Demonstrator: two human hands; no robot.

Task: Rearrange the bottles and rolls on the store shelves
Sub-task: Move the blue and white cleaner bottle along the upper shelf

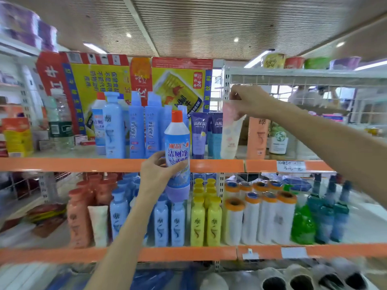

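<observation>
Bottles and rolls crowd the orange-edged shelves. Nearest, the left hand (pixel 159 174) reaches up from below, forearm nearly vertical, fingers curled around the middle of a white-and-blue cleaner bottle (pixel 177 155) with an orange cap, held upright in front of the upper shelf edge (pixel 83 164). Farther back, the right hand (pixel 249 100) stretches in from the right, arm angled upward, fingers pinching the top of a pale tube (pixel 230 135) standing on the upper shelf beside purple tubes (pixel 199 135).

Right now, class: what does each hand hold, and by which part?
The left hand grips the orange-capped cleaner bottle round its lower body. The right hand pinches the pale tube at its top end.
</observation>
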